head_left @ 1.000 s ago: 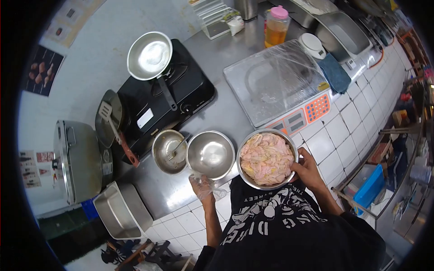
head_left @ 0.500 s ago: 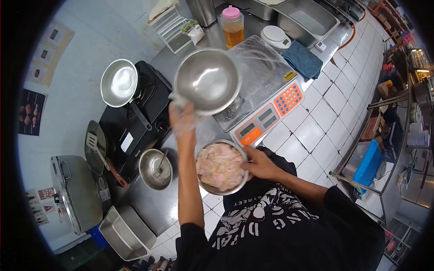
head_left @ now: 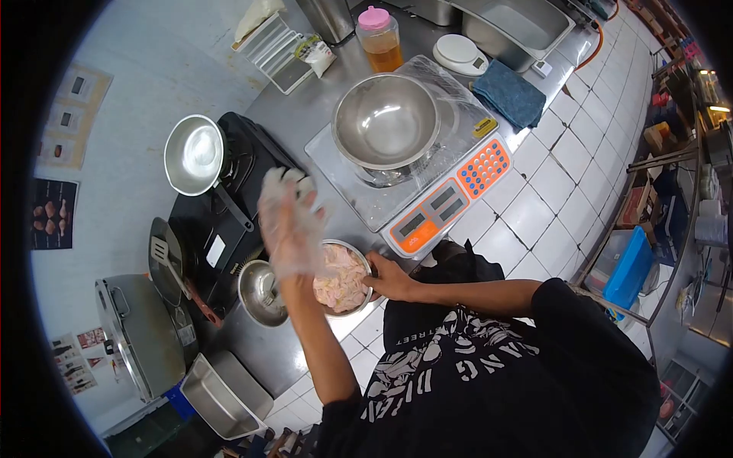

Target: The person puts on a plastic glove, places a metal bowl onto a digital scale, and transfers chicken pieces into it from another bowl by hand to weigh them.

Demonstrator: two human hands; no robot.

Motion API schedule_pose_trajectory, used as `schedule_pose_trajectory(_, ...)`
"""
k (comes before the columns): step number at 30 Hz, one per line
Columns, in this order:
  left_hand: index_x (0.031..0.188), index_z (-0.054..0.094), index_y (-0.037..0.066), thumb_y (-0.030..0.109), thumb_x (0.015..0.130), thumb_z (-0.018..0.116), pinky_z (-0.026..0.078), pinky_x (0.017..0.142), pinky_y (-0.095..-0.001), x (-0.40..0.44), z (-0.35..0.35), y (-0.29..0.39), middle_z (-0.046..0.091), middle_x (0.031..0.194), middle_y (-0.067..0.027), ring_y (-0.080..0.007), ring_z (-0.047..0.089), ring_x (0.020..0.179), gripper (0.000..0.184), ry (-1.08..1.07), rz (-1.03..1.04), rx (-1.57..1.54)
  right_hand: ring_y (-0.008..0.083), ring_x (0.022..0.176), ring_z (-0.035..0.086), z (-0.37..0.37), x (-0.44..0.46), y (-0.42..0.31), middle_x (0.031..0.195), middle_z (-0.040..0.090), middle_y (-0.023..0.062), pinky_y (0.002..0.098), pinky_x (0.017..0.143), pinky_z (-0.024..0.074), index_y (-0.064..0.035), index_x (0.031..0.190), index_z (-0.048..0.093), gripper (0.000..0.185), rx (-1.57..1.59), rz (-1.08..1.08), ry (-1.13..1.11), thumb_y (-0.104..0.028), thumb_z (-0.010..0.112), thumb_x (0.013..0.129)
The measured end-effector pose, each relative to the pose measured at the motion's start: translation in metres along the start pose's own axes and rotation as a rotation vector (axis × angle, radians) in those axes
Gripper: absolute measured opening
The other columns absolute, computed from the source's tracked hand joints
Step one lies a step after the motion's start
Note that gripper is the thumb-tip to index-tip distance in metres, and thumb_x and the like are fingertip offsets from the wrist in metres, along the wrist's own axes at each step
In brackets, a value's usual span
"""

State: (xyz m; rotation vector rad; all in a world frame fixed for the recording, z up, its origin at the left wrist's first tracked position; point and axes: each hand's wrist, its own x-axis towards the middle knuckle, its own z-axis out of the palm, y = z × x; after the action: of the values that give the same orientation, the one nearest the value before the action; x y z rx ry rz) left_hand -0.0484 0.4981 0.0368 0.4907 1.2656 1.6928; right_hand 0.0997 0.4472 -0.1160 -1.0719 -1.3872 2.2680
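My left hand (head_left: 292, 221), in a clear plastic glove, is raised beside the stove with its fingers apart and nothing in it. It is a little blurred. With my right hand (head_left: 391, 277) I grip the near rim of a metal bowl full of raw, pale pink meat (head_left: 339, 281), likely chicken pieces. My left forearm hides part of that bowl. An empty steel mixing bowl (head_left: 386, 126) rests on the plastic-wrapped plate of a digital scale (head_left: 414, 229) with an orange panel.
A small bowl with a fork (head_left: 262, 294) stands left of the meat. Behind it are a black stove (head_left: 229, 202), a saucepan (head_left: 195, 155) and a spatula (head_left: 169, 259) on a frying pan. A pink-lidded jar (head_left: 379, 42), a small white scale (head_left: 460, 55) and a blue cloth (head_left: 508, 99) line the back.
The empty mixing bowl has gone from my left hand onto the scale. My left hand has let go and moved left. My right hand has shifted left with the meat bowl.
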Motion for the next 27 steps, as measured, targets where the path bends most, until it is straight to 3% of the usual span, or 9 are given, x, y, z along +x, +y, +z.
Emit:
schedule_pose_trajectory(1,0.133,0.039,0.019,0.042,0.085,0.057,0.036,0.089,-0.0435,-0.013,-0.004,0.012,0.045,0.131,-0.0046,-0.0225,0.047,0.109,0.056,-0.079,0.08,-0.009,0.0291,0.082,0.065,0.0,0.0,0.0,0.095,0.056,0.0206,0.0334,0.057,0.0597,0.0041,0.112,0.034,0.042,0.003,0.011,-0.017,-0.008,0.059,0.081)
schedule_pose_trajectory(5,0.134,0.037,0.023,0.049,0.084,0.055,0.035,0.091,-0.0483,-0.06,-0.028,0.015,0.042,0.132,-0.0041,-0.0261,0.045,0.112,0.059,0.136,0.212,-0.215,0.0401,0.096,0.059,-0.009,-0.014,-0.038,0.118,0.046,0.0286,0.0448,0.077,0.053,0.0039,0.128,0.022,0.064,-0.238,0.159,-0.142,-0.014,0.061,0.081)
schedule_pose_trajectory(8,0.136,0.034,0.028,0.054,0.083,0.053,0.035,0.089,-0.0504,-0.076,-0.052,-0.01,0.041,0.132,-0.0024,-0.0278,0.044,0.114,0.062,0.395,0.285,-0.265,0.0447,0.116,0.046,-0.011,-0.051,-0.093,0.133,0.033,0.0314,0.0489,0.098,0.0352,-0.002,0.139,0.017,0.081,-0.412,-0.273,-0.168,-0.026,0.067,0.08)
schedule_pose_trajectory(11,0.134,0.038,0.03,0.056,0.084,0.051,0.039,0.085,-0.0551,-0.078,-0.048,-0.029,0.043,0.129,-0.0029,-0.0298,0.05,0.107,0.058,0.677,0.267,-0.272,0.0359,0.119,0.044,-0.001,-0.066,-0.13,0.129,0.041,0.0245,0.0437,0.1,0.0332,-0.0097,0.138,0.031,0.067,-0.755,-0.851,-0.208,-0.025,0.065,0.082)
schedule_pose_trajectory(15,0.125,0.046,0.028,0.055,0.086,0.049,0.041,0.085,-0.0582,-0.071,-0.033,-0.033,0.049,0.123,-0.003,-0.0329,0.049,0.107,0.047,0.617,0.266,-0.349,0.0284,0.095,0.053,0.014,-0.054,-0.115,0.104,0.055,0.0118,0.0405,0.088,0.0405,-0.0088,0.118,0.055,0.038,-0.702,-0.892,-0.244,-0.006,0.056,0.08)
schedule_pose_trajectory(18,0.123,0.047,0.029,0.053,0.088,0.048,0.045,0.081,-0.0547,-0.064,-0.026,-0.027,0.051,0.12,-0.0026,-0.0299,0.05,0.107,0.043,0.569,0.363,-0.301,0.0289,0.092,0.055,0.018,-0.048,-0.116,0.096,0.057,0.0116,0.0389,0.083,0.0442,-0.0041,0.105,0.059,0.028,-0.572,-0.957,-0.243,-0.005,0.056,0.077)
schedule_pose_trajectory(21,0.136,0.034,0.031,0.059,0.086,0.046,0.044,0.081,-0.0497,-0.062,-0.044,-0.025,0.044,0.123,-0.0024,-0.026,0.05,0.097,0.059,0.301,0.183,-0.372,0.0301,0.089,0.056,0.02,-0.057,-0.126,0.092,0.057,0.0128,0.0382,0.079,0.0461,-0.0012,0.098,0.058,0.022,-0.465,-0.951,-0.368,-0.005,0.055,0.077)
schedule_pose_trajectory(24,0.126,0.045,0.025,0.056,0.088,0.043,0.041,0.091,-0.0509,-0.061,-0.042,-0.022,0.05,0.12,-0.0042,-0.0269,0.044,0.113,0.048,0.279,0.075,-0.295,0.0311,0.088,0.056,0.014,-0.055,-0.126,0.09,0.057,0.0131,0.0382,0.079,0.046,-0.0005,0.099,0.058,0.022,-0.498,-0.974,-0.391,-0.004,0.055,0.077)
schedule_pose_trajectory(27,0.131,0.041,0.022,0.056,0.088,0.042,0.034,0.097,-0.0517,-0.057,-0.059,-0.026,0.048,0.122,-0.0053,-0.0263,0.041,0.117,0.055,0.379,0.143,-0.092,0.031,0.092,0.057,-0.023,-0.062,-0.154,0.097,0.058,0.0125,0.0381,0.083,0.0453,-0.0024,0.103,0.057,0.025,-0.489,-0.806,-0.359,-0.006,0.06,0.078)
